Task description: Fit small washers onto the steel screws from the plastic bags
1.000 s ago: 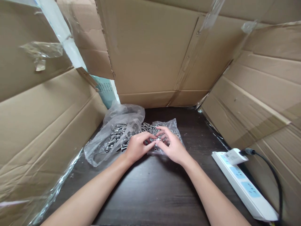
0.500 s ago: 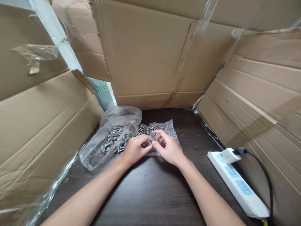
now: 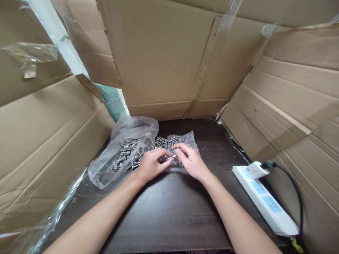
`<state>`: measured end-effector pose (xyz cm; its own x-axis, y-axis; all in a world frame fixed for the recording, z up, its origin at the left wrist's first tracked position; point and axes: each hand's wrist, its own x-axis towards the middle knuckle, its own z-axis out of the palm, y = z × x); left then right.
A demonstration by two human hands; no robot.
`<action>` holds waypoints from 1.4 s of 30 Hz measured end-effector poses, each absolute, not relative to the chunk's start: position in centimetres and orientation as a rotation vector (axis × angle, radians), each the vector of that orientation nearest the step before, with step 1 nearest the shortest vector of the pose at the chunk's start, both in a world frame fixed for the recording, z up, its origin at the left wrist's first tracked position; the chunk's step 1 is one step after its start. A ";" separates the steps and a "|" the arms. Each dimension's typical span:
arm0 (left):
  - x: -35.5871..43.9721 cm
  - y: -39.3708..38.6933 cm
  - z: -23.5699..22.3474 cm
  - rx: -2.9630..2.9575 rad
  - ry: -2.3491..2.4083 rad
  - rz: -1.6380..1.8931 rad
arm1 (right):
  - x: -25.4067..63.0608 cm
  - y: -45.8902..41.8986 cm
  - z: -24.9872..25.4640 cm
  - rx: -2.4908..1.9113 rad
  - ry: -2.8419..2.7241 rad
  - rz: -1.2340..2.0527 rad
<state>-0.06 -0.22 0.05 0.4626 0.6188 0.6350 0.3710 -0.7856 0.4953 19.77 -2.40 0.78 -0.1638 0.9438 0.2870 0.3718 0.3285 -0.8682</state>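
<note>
My left hand (image 3: 155,164) pinches a small silvery bolt (image 3: 173,156) between thumb and fingertips, its bright end pointing right. Close beside that end is my right hand (image 3: 189,160), thumb and fingers curled together; what they grip is too small to tell. Both hands are just above a clear plastic bag (image 3: 195,141) with loose metal bolts and small nuts or washers (image 3: 165,142) on it. Left of my left hand, more bolts (image 3: 125,151) lie in a larger, crumpled clear bag (image 3: 102,173).
A dark wooden table (image 3: 164,218) lies under everything. Cardboard walls (image 3: 164,60) enclose it at the back and both sides. On the right stands a white power strip (image 3: 267,204) with a white plug (image 3: 256,170) and a black cable (image 3: 295,187).
My right thumb and fingers have lifted slightly off the bolt's end, so its shiny tip now shows between my hands. The whole view has shifted a little.
</note>
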 end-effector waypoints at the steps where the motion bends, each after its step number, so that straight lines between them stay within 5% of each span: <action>1: -0.1 -0.2 0.0 2.428 0.853 1.229 | 19.7 -2.4 0.8 -1.171 -1.723 0.796; 23: 0.0 -0.1 -0.1 2.437 0.873 1.171 | 19.3 -3.0 1.1 -1.130 -1.789 0.722; 42: 0.1 -0.3 0.0 2.369 0.893 1.156 | 19.7 -2.5 1.0 -1.000 -1.641 1.073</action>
